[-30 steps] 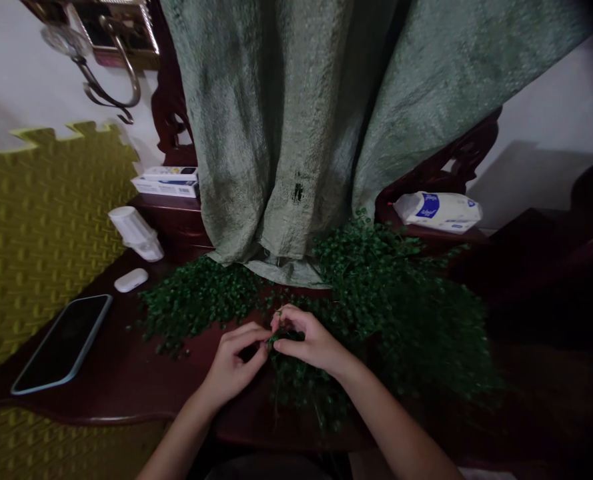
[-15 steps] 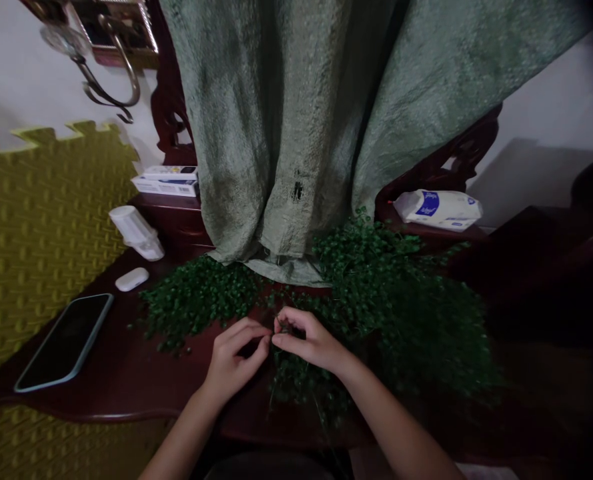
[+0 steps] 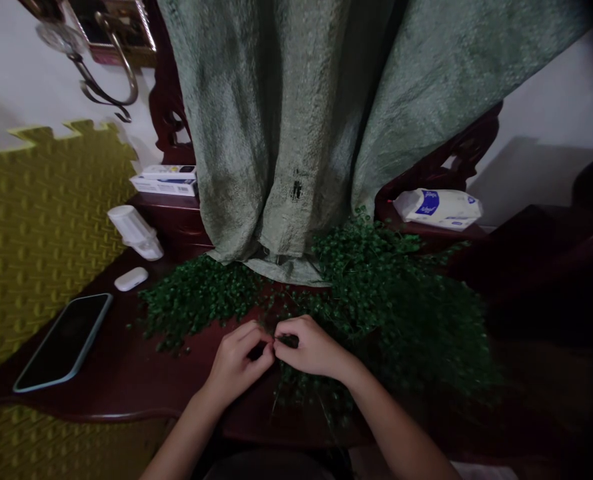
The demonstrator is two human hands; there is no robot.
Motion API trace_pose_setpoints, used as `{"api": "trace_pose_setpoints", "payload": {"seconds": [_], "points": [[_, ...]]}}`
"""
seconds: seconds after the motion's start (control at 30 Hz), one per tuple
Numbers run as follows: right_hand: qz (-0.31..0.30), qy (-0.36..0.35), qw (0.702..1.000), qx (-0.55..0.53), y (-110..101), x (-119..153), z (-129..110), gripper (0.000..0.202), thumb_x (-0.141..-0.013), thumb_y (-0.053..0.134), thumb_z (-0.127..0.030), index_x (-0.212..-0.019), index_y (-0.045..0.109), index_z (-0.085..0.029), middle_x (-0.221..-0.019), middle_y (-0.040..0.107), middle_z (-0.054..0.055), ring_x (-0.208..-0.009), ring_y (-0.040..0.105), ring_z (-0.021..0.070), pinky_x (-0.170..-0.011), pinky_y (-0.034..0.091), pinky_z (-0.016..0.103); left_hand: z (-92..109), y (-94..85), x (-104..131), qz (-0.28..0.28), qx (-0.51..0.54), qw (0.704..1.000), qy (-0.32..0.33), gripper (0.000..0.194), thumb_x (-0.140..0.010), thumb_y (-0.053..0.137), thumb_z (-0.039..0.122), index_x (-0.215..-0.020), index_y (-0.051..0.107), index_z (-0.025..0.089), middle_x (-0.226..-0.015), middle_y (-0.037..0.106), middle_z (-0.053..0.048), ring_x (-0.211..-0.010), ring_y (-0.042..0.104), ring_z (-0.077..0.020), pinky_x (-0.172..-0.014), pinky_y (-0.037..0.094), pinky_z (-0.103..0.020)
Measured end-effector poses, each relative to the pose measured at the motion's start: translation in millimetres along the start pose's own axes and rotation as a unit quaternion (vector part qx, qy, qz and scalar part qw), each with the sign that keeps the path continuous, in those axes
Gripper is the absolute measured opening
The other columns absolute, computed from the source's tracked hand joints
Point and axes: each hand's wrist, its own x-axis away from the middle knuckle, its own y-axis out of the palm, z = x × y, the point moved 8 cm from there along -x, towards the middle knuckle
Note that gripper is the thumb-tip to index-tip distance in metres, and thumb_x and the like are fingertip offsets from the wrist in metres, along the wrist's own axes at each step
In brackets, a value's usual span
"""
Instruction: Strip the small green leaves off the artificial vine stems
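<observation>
Green sprigs (image 3: 321,400) trail at five o'clock from the hands, towards the near edge of the table (image 3: 141,373); a careless tug could drag them over. Left hand (image 3: 237,363) and right hand (image 3: 312,348) meet tip to tip, each drawn into a narrow pinch; whether a stem is caught there, I can't tell. Beyond, a small heap (image 3: 201,293) sits at ten, a bigger heap (image 3: 401,300) at two. Woven cloth (image 3: 301,133) hangs at twelve; its swinging might scatter both.

Phone (image 3: 63,342) left of plant heap (image 3: 201,297), both on table (image 3: 121,383)
</observation>
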Motion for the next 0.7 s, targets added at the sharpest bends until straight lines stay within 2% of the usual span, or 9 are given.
{"api": "trace_pose_setpoints", "payload": {"seconds": [0.2, 0.37, 0.47, 0.57, 0.63, 0.7], "points": [[0.007, -0.013, 0.998, 0.055, 3.8, 0.8, -0.1, 0.022, -0.071, 0.055, -0.014, -0.052, 0.045, -0.018, -0.051, 0.042, -0.006, -0.052, 0.039, 0.0092, -0.055, 0.027, 0.023, 1.9, 4.8, 3.5, -0.019, -0.037, 0.999, -0.009, 0.011, -0.084, 0.054, 0.014, -0.074, 0.058, 0.017, -0.068, 0.057, -0.001, -0.063, 0.056, -0.0140, -0.058, 0.042, -0.023], [0.033, -0.006, 0.995, 0.094, 0.9, 1.5, 3.0, 0.020, -0.067, 0.057, -0.013, -0.052, 0.045, -0.019, -0.054, 0.047, -0.004, -0.053, 0.039, 0.0108, -0.056, 0.024, 0.025, 2.0, 5.2, 3.5, -0.006, -0.104, 0.994, -0.019, 0.015, -0.081, 0.052, 0.015, -0.067, 0.055, 0.018, -0.064, 0.052, 0.000, -0.060, 0.054, -0.0140, -0.054, 0.040, -0.023], [0.079, 0.013, 0.992, 0.101, -3.8, 1.3, 5.1, 0.016, -0.068, 0.056, -0.012, -0.056, 0.049, -0.020, -0.059, 0.052, -0.001, -0.059, 0.043, 0.0132, -0.060, 0.027, 0.027, -2.7, -2.1, 1.7, 0.033, -0.096, 0.994, -0.035, 0.016, -0.082, 0.052, 0.013, -0.068, 0.058, 0.018, -0.064, 0.054, -0.001, -0.061, 0.056, -0.0142, -0.056, 0.042, -0.023], [0.109, 0.025, 0.991, 0.069, -7.8, 0.4, 5.9, 0.012, -0.073, 0.057, -0.016, -0.062, 0.056, -0.020, -0.064, 0.057, 0.000, -0.062, 0.049, 0.0143, -0.062, 0.031, 0.026, -13.2, -15.0, 2.3, 0.096, -0.037, 0.992, -0.068, 0.010, -0.085, 0.057, 0.017, -0.081, 0.066, 0.018, -0.075, 0.063, -0.003, -0.070, 0.062, -0.0152, -0.065, 0.048, -0.024], [0.120, 0.032, 0.992, 0.029, -11.6, -0.3, 7.2, 0.011, -0.077, 0.059, -0.021, -0.066, 0.059, -0.020, -0.065, 0.059, -0.001, -0.063, 0.052, 0.0140, -0.062, 0.034, 0.025, -27.6, -27.6, 7.9, 0.165, -0.012, 0.978, -0.125, 0.009, -0.085, 0.061, 0.022, -0.089, 0.069, 0.018, -0.084, 0.067, -0.004, -0.075, 0.064, -0.0163, -0.070, 0.051, -0.026], [0.130, 0.044, 0.990, -0.015, -16.5, -0.9, 10.7, 0.015, -0.080, 0.059, -0.026, -0.068, 0.061, -0.019, -0.066, 0.060, -0.001, -0.064, 0.054, 0.0142, -0.062, 0.036, 0.025, -46.9, -38.6, 18.4, 0.235, 0.019, 0.951, -0.200, 0.014, -0.084, 0.064, 0.027, -0.092, 0.070, 0.017, -0.087, 0.069, -0.005, -0.078, 0.065, -0.0176, -0.071, 0.053, -0.027]]}}
